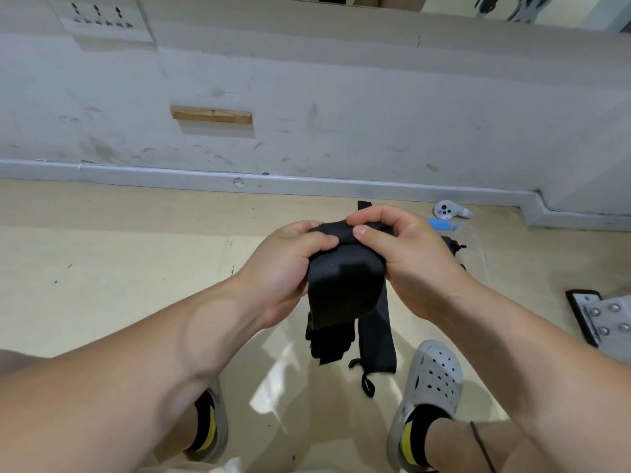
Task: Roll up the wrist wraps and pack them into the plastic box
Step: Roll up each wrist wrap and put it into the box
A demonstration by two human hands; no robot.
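A black wrist wrap (345, 288) is held up in front of me, partly rolled at its top, with its loose end hanging down toward the floor. My left hand (286, 268) grips the roll from the left, thumb on top. My right hand (406, 254) pinches it from the right with thumb and curled fingers. A second black wrist wrap (375, 332) lies flat on the floor below, its thumb loop near my right foot. A clear plastic box (478, 244) with a blue tab sits on the floor behind my right hand, mostly hidden.
A white handheld controller (450, 210) lies by the baseboard. A metal plate with bolts (601, 319) sits at the right edge. My two feet in grey clogs stand on the beige floor below. A white wall rises ahead.
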